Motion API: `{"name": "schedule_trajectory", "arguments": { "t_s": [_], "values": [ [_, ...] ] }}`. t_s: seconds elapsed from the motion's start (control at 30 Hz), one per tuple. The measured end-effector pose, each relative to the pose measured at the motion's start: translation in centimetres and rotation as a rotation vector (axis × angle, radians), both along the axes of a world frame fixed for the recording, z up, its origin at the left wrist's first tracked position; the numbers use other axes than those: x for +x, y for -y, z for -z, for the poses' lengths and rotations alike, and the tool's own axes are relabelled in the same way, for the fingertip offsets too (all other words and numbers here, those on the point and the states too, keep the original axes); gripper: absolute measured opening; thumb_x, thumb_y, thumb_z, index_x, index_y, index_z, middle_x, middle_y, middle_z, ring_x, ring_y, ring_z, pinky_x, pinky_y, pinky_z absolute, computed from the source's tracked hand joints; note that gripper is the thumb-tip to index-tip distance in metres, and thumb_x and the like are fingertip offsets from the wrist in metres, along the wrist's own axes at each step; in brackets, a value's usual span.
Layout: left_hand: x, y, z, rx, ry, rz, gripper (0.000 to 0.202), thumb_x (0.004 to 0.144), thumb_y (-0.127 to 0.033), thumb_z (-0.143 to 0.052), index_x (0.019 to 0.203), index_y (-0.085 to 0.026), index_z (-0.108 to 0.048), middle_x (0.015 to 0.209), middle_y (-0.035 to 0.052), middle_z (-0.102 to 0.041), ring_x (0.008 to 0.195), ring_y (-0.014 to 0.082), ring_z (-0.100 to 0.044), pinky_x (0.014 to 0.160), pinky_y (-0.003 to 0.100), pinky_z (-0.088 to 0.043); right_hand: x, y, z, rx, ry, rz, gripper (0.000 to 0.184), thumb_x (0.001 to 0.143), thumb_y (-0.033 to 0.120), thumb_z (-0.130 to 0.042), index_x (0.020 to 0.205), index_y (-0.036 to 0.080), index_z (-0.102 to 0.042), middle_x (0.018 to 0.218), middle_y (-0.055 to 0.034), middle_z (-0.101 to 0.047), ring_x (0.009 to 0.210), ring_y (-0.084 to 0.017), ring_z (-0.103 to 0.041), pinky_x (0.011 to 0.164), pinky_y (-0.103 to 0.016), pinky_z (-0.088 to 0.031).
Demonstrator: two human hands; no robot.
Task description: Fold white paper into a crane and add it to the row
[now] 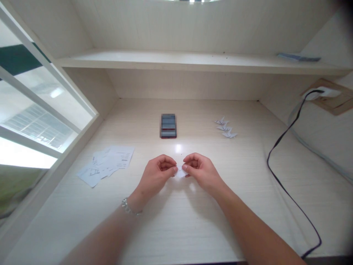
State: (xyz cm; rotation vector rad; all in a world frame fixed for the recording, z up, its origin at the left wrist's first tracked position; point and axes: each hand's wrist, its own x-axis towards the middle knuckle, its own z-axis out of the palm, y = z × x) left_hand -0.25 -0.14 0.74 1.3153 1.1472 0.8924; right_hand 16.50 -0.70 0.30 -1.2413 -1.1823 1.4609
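Observation:
Between my two hands is a small white piece of folded paper [180, 173], held just above the desk. My left hand [162, 170], with a chain bracelet [129, 208] at its wrist, pinches the paper's left side between thumb and fingers. Its right side is pinched by my right hand [200, 170]. The fingertips hide part of the paper, so its exact folds cannot be made out. Several small folded paper cranes [225, 128] stand in a slanting row beyond my right hand. Off to the left lies a loose pile of white paper sheets [110, 163] with print on them.
A dark phone-like device [168, 126] with a blurred face lies beyond my hands. At the right, a black cable [278, 180] runs from a wall socket [331, 92] down across the desk [176, 228]. A shelf [176, 62] spans the back, and a window [35, 99] borders the left.

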Motion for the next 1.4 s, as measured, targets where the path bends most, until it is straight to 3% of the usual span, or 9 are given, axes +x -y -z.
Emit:
{"name": "schedule_trajectory", "arguments": {
  "t_s": [0.4, 0.6, 0.73, 0.87, 1.07, 1.4],
  "values": [
    [-0.09, -0.16, -0.31, -0.096, 0.098, 0.03, 0.016, 0.07, -0.011, -0.056, 0.085, -0.014, -0.06, 0.075, 0.0036, -0.063, 0.07, 0.0138, -0.059, 0.065, 0.028, -0.052, 0.11, 0.02, 0.19, 0.026, 0.036, -0.026, 0.014, 0.068, 0.02, -0.064, 0.077, 0.017, -0.054, 0.069, 0.0008, -0.056, 0.061, -0.012, -0.055, 0.055, -0.026, -0.048],
    [-0.12, -0.16, -0.55, -0.142, 0.147, 0.014, 0.012, 0.072, -0.016, -0.054, 0.082, -0.015, -0.061, 0.079, 0.0042, -0.062, 0.073, 0.0145, -0.059, 0.064, 0.028, -0.052, 0.07, -0.02, 0.19, 0.066, 0.056, -0.03, 0.013, 0.068, 0.019, -0.063, 0.075, 0.017, -0.052, 0.069, 0.001, -0.056, 0.062, -0.012, -0.055, 0.056, -0.026, -0.046],
    [0.02, -0.09, -0.28, -0.064, 0.037, 0.032, 0.013, 0.071, -0.021, -0.06, 0.083, -0.015, -0.061, 0.076, 0.0035, -0.063, 0.07, 0.0134, -0.059, 0.062, 0.025, -0.049, -0.06, 0.15, -0.03, 0.086, 0.096, -0.041, 0.012, 0.068, 0.018, -0.062, 0.075, 0.018, -0.052, 0.068, 0.0015, -0.056, 0.061, -0.012, -0.054, 0.056, -0.025, -0.044],
    [-0.04, -0.18, -0.01, 0.001, -0.06, 0.037, 0.011, 0.068, -0.016, -0.061, 0.079, -0.015, -0.062, 0.075, 0.0033, -0.065, 0.069, 0.0121, -0.059, 0.063, 0.023, -0.047, -0.05, 0.24, -0.01, 0.121, 0.17, -0.046, 0.009, 0.069, 0.018, -0.061, 0.073, 0.018, -0.052, 0.069, 0.0011, -0.056, 0.062, -0.012, -0.053, 0.056, -0.025, -0.042],
    [-0.35, -0.28, -0.29, -0.024, -0.028, 0.043, 0.019, 0.066, -0.006, -0.053, 0.08, -0.015, -0.063, 0.078, 0.0038, -0.066, 0.071, 0.0131, -0.06, 0.062, 0.023, -0.048, -0.04, 0.1, -0.11, 0.129, 0.121, -0.053, 0.01, 0.07, 0.017, -0.06, 0.072, 0.018, -0.05, 0.069, 0.0011, -0.057, 0.06, -0.011, -0.052, 0.055, -0.024, -0.041],
    [0.21, 0.22, 0.27, 0.108, -0.074, 0.052, 0.009, 0.071, -0.02, -0.06, 0.08, -0.016, -0.059, 0.078, 0.0039, -0.066, 0.073, 0.0141, -0.061, 0.067, 0.025, -0.048, 0.0, 0.55, -0.67, 0.205, 0.339, -0.067, 0.004, 0.069, 0.018, -0.056, 0.072, 0.019, -0.053, 0.068, 0.001, -0.056, 0.062, -0.012, -0.051, 0.055, -0.024, -0.04]
  ]
}}
